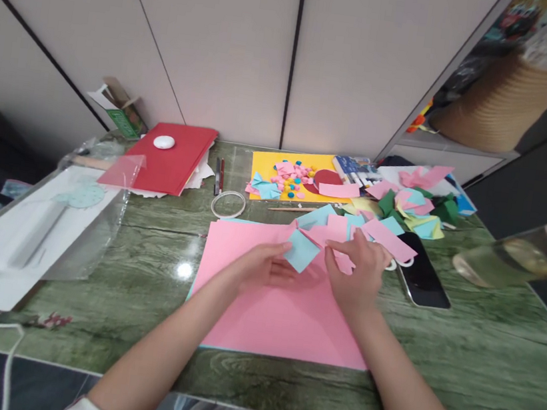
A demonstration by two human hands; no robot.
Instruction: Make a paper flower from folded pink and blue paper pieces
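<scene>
Over a sheet of pink paper [283,320], my left hand [268,265] holds a light blue paper square [302,250] by its left corner, between thumb and fingers. My right hand [358,273] is close by on the right, thumb and index finger pinched together near the square's right corner. Whatever lies between those two fingertips is too small to make out. Just behind both hands is a loose pile of light blue paper pieces [317,216] and pink ones. A pink paper strip [390,240] lies beside my right hand's knuckles.
A black phone [426,272] lies to the right, with a clear bottle [514,253] beyond. Farther back are a yellow sheet [263,163] bearing small paper bits, and folded paper pieces [417,207]. At left are a red folder [173,158], tape roll [228,204] and glue gun [38,234].
</scene>
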